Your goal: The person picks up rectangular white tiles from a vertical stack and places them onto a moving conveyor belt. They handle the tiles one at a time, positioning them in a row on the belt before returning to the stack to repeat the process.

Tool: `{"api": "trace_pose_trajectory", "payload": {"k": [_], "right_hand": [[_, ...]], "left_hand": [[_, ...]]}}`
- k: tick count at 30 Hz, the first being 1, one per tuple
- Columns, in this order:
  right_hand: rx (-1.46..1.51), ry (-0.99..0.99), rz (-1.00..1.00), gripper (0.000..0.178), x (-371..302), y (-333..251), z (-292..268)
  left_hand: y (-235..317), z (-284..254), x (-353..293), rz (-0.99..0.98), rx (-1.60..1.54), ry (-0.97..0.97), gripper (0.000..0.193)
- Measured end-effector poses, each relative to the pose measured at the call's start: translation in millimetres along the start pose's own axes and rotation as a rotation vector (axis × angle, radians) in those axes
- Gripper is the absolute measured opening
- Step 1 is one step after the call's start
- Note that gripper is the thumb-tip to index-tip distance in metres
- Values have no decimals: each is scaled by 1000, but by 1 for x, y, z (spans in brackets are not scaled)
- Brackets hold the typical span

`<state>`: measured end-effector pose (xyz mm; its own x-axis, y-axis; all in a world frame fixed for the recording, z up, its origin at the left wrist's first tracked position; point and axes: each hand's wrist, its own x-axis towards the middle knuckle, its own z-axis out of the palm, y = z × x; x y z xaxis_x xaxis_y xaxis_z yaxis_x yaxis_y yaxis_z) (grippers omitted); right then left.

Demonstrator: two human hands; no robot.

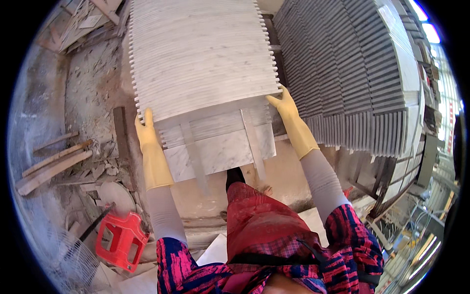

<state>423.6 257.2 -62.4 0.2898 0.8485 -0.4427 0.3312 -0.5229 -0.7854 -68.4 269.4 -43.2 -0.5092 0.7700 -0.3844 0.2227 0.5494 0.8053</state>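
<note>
A long row of white marble slabs [205,54], packed tight with their edges showing, runs away in front of me. My left hand [147,132], in a yellow rubber glove, is closed round the left end of the nearest slab, its fingertips at the edge. On the opposite end, my right hand [289,110], gloved the same way, grips with thumb and fingers apart round the corner. Below the row a grey-veined marble face [220,152] shows, with two pale strips [252,142] hanging across it. The undersides of my fingers are hidden.
More stacked slabs [342,63] rise at the right. A red plastic stool [122,240] lies at lower left beside a round disc [117,197]. Wooden sticks [56,164] and broken stone lie on the left floor. My red apron [264,215] hangs close to the row.
</note>
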Motion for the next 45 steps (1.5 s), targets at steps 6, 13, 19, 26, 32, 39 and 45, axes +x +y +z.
{"api": "trace_pose_trajectory", "payload": {"k": [6,13,19,26,32,39,45], "right_hand": [[-91,-44,53,78,18,0,-6],[-1,-69,66,58,11,-9,-10],[125,-34,45,45,6,-6,-11],[263,-110,44,41,-3,-5,-15],[9,-124,70,51,-2,-29,-19],[142,-140,41,65,-14,-54,-23],[205,91,245,51,-16,-75,0]], "left_hand": [[10,4,-10,13,37,34,84],[-17,2,7,53,105,49,85],[-12,3,5,67,125,42,82],[-15,4,7,77,94,18,78],[-11,7,2,87,17,29,76],[-11,7,1,92,23,34,76],[-18,10,6,134,-11,35,74]]}}
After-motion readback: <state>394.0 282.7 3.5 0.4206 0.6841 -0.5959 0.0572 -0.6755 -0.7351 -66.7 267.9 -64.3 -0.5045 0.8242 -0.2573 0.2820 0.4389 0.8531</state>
